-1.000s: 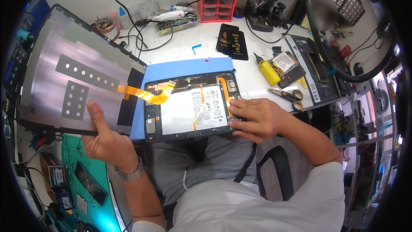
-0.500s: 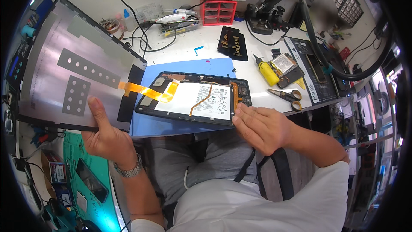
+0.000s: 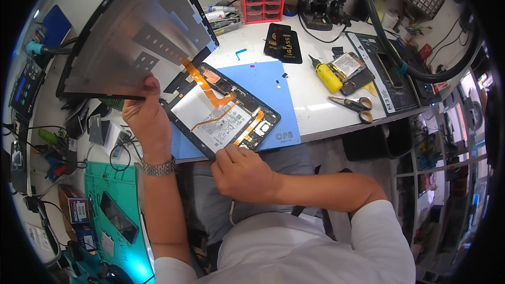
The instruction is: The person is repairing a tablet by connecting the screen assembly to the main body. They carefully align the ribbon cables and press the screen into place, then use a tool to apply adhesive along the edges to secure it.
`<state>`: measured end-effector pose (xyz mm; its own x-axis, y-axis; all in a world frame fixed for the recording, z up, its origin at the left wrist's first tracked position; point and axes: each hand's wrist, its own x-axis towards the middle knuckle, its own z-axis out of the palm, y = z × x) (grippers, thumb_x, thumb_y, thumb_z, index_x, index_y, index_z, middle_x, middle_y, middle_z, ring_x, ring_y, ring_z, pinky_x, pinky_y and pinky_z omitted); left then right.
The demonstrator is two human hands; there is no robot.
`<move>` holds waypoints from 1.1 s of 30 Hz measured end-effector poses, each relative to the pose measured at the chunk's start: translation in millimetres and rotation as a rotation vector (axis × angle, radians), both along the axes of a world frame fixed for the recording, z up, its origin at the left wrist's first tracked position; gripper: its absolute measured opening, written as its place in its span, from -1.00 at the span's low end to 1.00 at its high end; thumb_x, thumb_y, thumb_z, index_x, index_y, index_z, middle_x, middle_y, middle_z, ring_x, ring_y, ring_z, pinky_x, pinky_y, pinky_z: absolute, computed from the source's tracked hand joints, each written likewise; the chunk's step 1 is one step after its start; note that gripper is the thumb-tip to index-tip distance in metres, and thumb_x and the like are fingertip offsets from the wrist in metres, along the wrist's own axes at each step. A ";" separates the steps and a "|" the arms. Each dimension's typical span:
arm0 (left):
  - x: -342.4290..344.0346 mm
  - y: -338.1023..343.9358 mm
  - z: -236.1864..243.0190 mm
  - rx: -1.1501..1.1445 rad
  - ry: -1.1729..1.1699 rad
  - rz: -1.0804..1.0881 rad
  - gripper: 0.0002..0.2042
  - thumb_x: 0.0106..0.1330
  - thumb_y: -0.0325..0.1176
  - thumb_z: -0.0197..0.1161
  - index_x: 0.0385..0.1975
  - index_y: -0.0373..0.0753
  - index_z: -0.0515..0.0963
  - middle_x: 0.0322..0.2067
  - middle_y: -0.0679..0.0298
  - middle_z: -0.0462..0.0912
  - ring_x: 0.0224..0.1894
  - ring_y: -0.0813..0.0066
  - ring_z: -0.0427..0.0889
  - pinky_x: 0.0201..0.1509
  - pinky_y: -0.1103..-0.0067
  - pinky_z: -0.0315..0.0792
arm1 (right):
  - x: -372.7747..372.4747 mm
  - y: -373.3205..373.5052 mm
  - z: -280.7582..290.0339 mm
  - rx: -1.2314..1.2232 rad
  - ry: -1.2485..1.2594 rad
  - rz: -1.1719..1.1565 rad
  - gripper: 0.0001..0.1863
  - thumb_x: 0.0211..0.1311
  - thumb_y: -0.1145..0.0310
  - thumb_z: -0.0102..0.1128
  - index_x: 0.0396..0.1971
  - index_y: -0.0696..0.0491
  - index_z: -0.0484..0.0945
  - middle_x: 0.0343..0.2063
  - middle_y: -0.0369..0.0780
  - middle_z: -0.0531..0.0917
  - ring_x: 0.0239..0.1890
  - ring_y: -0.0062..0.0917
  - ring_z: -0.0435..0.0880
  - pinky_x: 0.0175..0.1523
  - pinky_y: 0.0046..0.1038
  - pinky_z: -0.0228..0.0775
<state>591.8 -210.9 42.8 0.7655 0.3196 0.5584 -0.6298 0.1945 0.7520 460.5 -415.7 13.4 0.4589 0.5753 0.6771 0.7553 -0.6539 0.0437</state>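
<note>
My left hand (image 3: 149, 118) grips the lower edge of a tablet screen panel (image 3: 113, 37), thumb on its inner face. The panel stands raised and tilted at the left, its grey back toward me. An orange ribbon cable (image 3: 195, 78) runs from it into the opened tablet body (image 3: 265, 121). That body lies slanted, with a white battery (image 3: 202, 115) and a thin orange strip across it. My right hand (image 3: 239, 172) is closed on the body's near edge, the fingertips partly hidden. Beneath the body lies a blue mat (image 3: 276, 87).
To the right are scissors (image 3: 363, 106), a yellow bottle (image 3: 329, 80) and an opened phone (image 3: 357, 81). Black packets (image 3: 281, 43) and a red drawer box (image 3: 263, 8) stand farther back. A microscope stand (image 3: 318, 13) is behind. A phone (image 3: 118, 218) rests on a green mat (image 3: 97, 176) at lower left.
The panel has risen and swung rightward with my left hand. The tablet body has turned clockwise on the mat, and my right hand has moved left along with its edge.
</note>
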 end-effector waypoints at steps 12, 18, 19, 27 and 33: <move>-0.6 -2.0 -29.7 -0.177 -0.075 -0.003 -0.77 0.45 -0.70 0.37 0.04 -0.36 0.70 0.08 0.19 0.79 0.11 0.51 0.72 0.35 0.57 0.56 | 30.6 -20.8 17.3 0.253 0.339 -0.124 -0.61 0.37 0.12 0.48 -0.34 0.17 0.61 -0.39 -0.08 0.58 -0.28 -0.19 0.59 -0.11 -0.18 0.45; -18.4 15.9 -43.8 -0.184 -0.191 0.118 -0.81 0.52 -0.70 0.26 0.02 -0.34 0.64 0.07 0.24 0.72 0.10 0.56 0.66 0.36 0.63 0.53 | 87.4 -29.9 39.3 0.216 0.815 -0.489 -0.35 0.29 0.08 0.58 0.08 0.27 0.48 0.02 0.10 0.61 0.15 -0.05 0.55 0.19 -0.04 0.41; -20.3 9.1 -42.0 -0.192 -0.176 0.160 -0.82 0.54 -0.70 0.25 0.03 -0.35 0.62 0.10 0.23 0.69 0.11 0.57 0.64 0.36 0.66 0.52 | 87.9 -24.5 40.7 0.227 0.819 -0.518 -0.19 0.19 0.06 0.67 0.18 0.30 0.42 0.06 0.13 0.60 0.20 -0.02 0.55 0.27 -0.02 0.41; -12.1 -6.8 -61.9 -0.254 -0.102 0.251 -0.90 0.56 -0.64 0.22 -0.07 -0.44 0.66 0.07 0.22 0.72 0.10 0.58 0.64 0.35 0.58 0.49 | 108.6 -24.9 45.0 0.362 1.009 -0.484 -0.21 0.07 0.34 0.62 0.20 0.42 0.39 0.04 0.25 0.60 0.19 0.12 0.61 0.30 -0.05 0.51; -16.1 1.2 -65.0 -0.188 -0.097 0.126 -0.88 0.61 -0.59 0.21 0.02 -0.41 0.64 0.08 0.22 0.72 0.08 0.54 0.66 0.31 0.55 0.54 | 104.2 -37.0 47.5 0.590 1.090 -0.365 -0.66 0.09 0.50 0.43 -0.21 0.44 0.63 -0.08 0.35 0.67 0.08 0.20 0.71 0.24 -0.05 0.61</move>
